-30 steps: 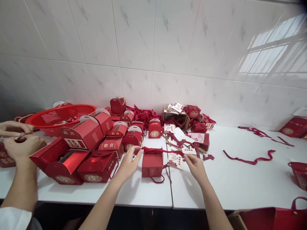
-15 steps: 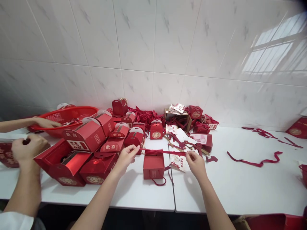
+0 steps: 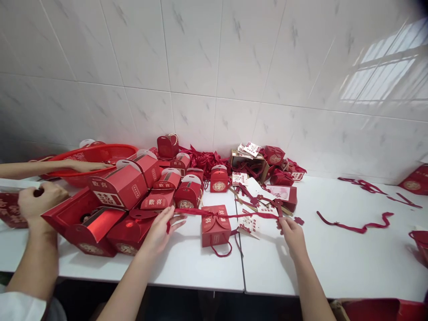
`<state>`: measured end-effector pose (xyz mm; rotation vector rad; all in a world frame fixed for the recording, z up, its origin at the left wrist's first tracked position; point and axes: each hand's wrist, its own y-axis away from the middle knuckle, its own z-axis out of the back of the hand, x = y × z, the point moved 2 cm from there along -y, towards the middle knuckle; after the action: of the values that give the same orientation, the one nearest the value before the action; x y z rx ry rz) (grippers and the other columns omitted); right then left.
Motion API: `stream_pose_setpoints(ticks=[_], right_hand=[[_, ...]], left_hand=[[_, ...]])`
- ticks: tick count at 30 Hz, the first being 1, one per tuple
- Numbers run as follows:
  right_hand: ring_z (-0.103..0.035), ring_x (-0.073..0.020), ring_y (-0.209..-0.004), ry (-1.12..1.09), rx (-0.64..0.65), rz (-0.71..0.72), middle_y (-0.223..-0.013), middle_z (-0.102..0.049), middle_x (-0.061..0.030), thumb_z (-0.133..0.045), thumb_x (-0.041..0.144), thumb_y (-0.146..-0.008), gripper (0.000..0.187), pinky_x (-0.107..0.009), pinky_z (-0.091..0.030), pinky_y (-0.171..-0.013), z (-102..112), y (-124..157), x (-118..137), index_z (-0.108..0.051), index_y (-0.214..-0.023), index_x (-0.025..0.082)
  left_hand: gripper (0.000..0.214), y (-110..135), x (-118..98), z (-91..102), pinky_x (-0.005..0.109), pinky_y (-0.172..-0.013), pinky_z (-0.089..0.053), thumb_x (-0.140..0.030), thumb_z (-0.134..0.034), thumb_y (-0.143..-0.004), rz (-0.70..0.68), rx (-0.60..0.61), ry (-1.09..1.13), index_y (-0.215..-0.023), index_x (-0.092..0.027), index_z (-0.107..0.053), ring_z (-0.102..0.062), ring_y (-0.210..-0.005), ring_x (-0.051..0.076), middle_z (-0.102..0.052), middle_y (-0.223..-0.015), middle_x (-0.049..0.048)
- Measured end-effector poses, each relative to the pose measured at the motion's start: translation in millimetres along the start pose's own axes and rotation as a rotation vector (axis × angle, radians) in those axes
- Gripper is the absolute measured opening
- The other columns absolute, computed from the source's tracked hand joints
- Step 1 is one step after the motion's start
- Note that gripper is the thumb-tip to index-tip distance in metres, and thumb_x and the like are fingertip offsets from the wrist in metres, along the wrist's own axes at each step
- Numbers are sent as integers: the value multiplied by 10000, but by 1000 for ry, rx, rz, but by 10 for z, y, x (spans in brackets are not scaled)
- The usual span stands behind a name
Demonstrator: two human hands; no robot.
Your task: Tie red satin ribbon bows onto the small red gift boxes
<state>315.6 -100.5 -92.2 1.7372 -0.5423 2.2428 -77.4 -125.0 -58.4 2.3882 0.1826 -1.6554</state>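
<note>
A small red gift box (image 3: 216,225) stands on the white table (image 3: 187,267) between my hands. A thin red ribbon (image 3: 234,216) runs taut across its top. My left hand (image 3: 160,227) pinches the ribbon's left end, beside the pile of red boxes. My right hand (image 3: 293,232) pinches the right end, just right of a printed card (image 3: 249,225). Both hands are spread wide apart, level with the box top.
Several larger red boxes (image 3: 117,191) are piled to the left, with a red plastic basket (image 3: 90,156) behind. Another person's hands (image 3: 40,200) work at the far left. Loose ribbons (image 3: 354,223), cards and small boxes (image 3: 277,169) lie further back and right, against the tiled wall.
My hands have moved apart, pulling the ribbon out longer and tight across the small box. The other person's far hand has reached into the red basket.
</note>
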Motion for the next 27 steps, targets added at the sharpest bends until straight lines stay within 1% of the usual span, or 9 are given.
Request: stream_pose_setpoints(ticks=[4,7,9,12,16,20,22,25,27], right_hand=[[-545,-171,-589,-229,67,12,-666,-607,-53,-544,464,-711,302,-290,-429,-515,-134,-120,358,-624,-730,173],[-565,-144,-641,-391,149,86,-853,-664,-63,-560,457,-734,294,-287,-465,-587,-234,-185,850,-654,-811,189],[-562,-124,-651,-589,310,179,-940,-678,-59,-606,384,-744,195,-272,-463,-600,-341,-165,1248,-653,-761,195],[-561,-118,-635,-631,510,314,-917,-696,-54,-619,339,-768,162,-255,-451,-571,-557,-63,1774,-664,-728,189],[-574,-119,-661,-545,627,439,-779,-677,-22,-611,370,-799,200,-275,-468,-680,-817,32,2110,-697,-793,190],[-592,-152,-738,-384,514,465,-822,-659,-37,-592,428,-801,278,-323,-474,-742,-823,6,2058,-703,-911,198],[-589,-222,-904,-180,259,513,-996,-637,-95,-602,434,-782,327,-405,-458,-828,-729,-10,1958,-690,-975,185],[-412,-329,-1215,143,-217,693,-1297,-462,-173,-652,382,-741,442,-529,-327,-990,-632,53,1784,-628,-1129,170],[-377,-314,-1260,263,-153,845,-1327,-443,-167,-631,329,-772,405,-514,-309,-1020,-734,139,1646,-618,-1149,180]], left_hand=[[110,-84,-364,-366,373,-773,-518,-237,-497,-846,27,114,153,-795,-174,-572,-649,-787,178,-692,-888,51],[192,-116,-642,-736,342,-762,-501,-319,-532,-838,-43,345,-3,-810,-153,-624,-641,-821,189,-696,-929,80],[196,-127,-777,-964,311,-743,-482,-340,-607,-787,-104,441,-186,-762,-148,-637,-623,-836,186,-697,-926,76],[198,-159,-890,-1210,288,-725,-445,-332,-685,-713,-161,482,-403,-685,-141,-642,-605,-784,170,-694,-817,58],[235,-209,-905,-1315,288,-719,-438,-351,-728,-664,-94,495,-342,-709,-126,-674,-596,-752,161,-680,-793,67],[321,-224,-847,-1193,308,-741,-453,-360,-720,-663,-68,476,-287,-885,-132,-682,-600,-812,182,-663,-876,76],[386,-220,-806,-1076,312,-752,-455,-320,-711,-658,-121,497,-392,-998,-147,-650,-595,-838,190,-641,-909,64],[484,-230,-714,-880,286,-684,-446,-269,-669,-659,-259,490,-799,-1123,-191,-557,-567,-778,173,-592,-907,25],[458,-256,-617,-775,277,-639,-432,-278,-619,-683,-302,479,-1096,-1123,-197,-520,-549,-733,170,-576,-889,17]])
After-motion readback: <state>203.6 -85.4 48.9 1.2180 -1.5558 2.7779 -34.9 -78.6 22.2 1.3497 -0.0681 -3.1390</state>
